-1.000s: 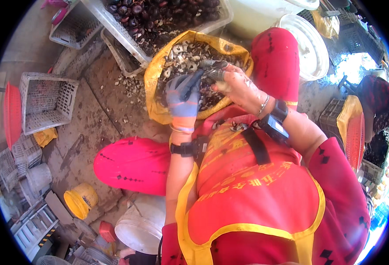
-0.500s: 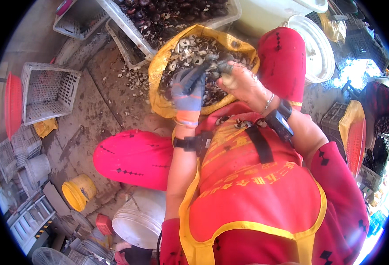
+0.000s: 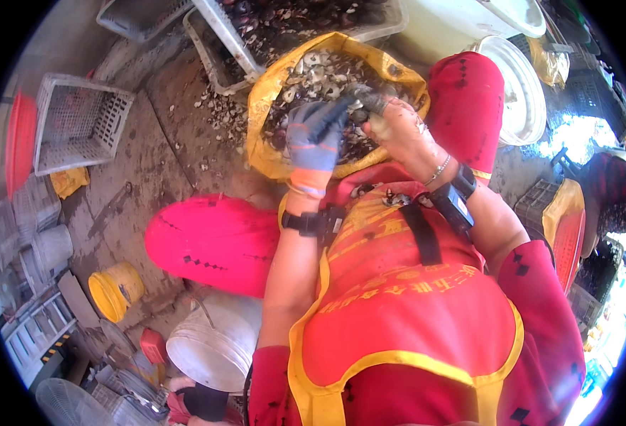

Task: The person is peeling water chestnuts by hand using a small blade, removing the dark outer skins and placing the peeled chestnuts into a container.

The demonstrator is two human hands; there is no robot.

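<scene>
My left hand [image 3: 316, 142], in a grey-blue glove with an orange cuff, has its fingers bent together over the yellow sack [image 3: 259, 128]. My right hand [image 3: 394, 131], bare-skinned with dark grey material on its fingertips, pinches a small roundish piece [image 3: 359, 113] against the left fingers; its exact nature is unclear. Pale and dark chopped scraps [image 3: 313, 67] fill much of the sack beneath both hands. More dark bits [image 3: 398, 197] lie on my red apron [image 3: 398, 326].
A translucent bin [image 3: 377, 32] of dark round items stands beyond the sack. A grey crate [image 3: 78, 153], red tray [image 3: 20, 142], yellow bucket [image 3: 100, 291] and white bucket [image 3: 206, 348] surround me. A white tub [image 3: 515, 53] stands right. Part of another person [image 3: 203, 405] shows at the bottom.
The whole view has shifted, with the sack and hands appearing higher and further right. Both hands stay together over the sack, with small finger movements.
</scene>
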